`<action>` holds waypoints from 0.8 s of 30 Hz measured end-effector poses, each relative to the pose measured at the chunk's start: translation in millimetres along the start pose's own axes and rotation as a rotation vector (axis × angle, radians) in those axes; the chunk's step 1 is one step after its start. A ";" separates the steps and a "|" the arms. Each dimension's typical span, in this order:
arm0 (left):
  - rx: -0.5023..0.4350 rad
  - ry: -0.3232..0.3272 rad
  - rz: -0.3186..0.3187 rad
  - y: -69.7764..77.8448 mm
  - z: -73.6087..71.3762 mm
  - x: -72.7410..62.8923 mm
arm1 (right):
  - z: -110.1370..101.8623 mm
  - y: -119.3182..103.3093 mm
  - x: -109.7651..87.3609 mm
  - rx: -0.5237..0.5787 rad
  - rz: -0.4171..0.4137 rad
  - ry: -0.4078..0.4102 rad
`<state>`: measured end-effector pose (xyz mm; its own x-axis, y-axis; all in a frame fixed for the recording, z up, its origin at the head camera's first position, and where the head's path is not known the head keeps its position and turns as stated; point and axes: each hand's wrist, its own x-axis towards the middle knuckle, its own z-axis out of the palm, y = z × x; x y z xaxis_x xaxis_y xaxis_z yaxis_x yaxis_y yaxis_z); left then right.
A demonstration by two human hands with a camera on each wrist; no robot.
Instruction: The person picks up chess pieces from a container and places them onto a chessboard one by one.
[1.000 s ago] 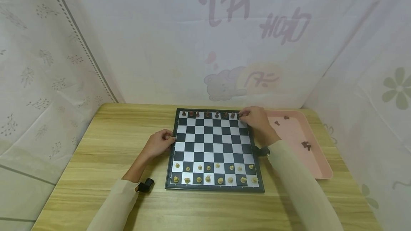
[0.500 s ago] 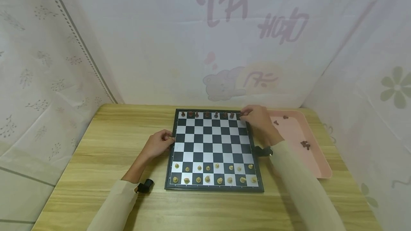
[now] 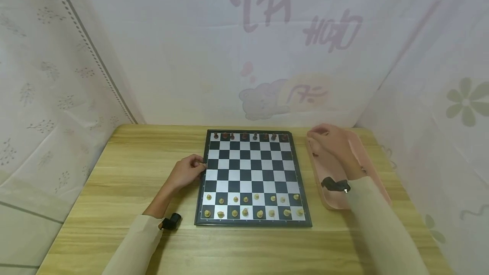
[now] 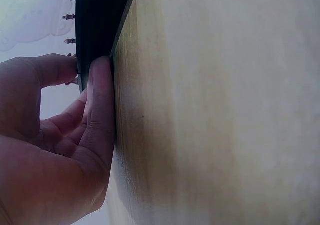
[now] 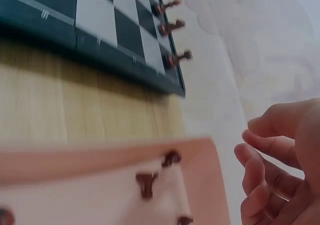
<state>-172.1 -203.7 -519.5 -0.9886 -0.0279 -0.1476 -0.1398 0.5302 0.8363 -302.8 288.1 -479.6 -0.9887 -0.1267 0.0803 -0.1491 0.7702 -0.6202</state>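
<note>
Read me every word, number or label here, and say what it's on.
"HO", on the backdrop; its remaining letters are unclear.
Large strokes to its left, strokes by the bear print: unreadable.
Chessboard border marks: too small and blurred to read.

Plas. tray (image 3: 327, 166), smooth plas. chessbd (image 3: 245, 164), wood-grain tbl (image 3: 248, 247), cloth bkdrop (image 3: 191, 75)

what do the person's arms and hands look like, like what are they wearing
The left hand and right hand are bare, without gloves. Both arms have long, plain, pale cream fabric sleeves ending short of the hands. Near each cuff sits a small, dark black strapped-on device, blocky in shape. No cables or markings can be made out.
</note>
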 end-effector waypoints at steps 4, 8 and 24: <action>0.004 0.002 0.003 -0.8 0.1 0.4 | -10.0 19.4 -10.5 -0.075 0.037 0.025; 0.004 0.003 0.003 -0.3 0.1 0.1 | -14.1 39.5 -10.6 -0.052 0.019 0.038; -0.014 0.000 -0.009 2.0 0.1 -1.5 | -6.3 67.8 -10.4 0.059 0.074 0.071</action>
<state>-170.9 -202.5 -517.6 -0.9873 -0.0328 -0.1552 -0.1496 0.5177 0.8424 -302.7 345.6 -517.6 -0.9960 -0.0249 0.0861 -0.0764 0.7373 -0.6712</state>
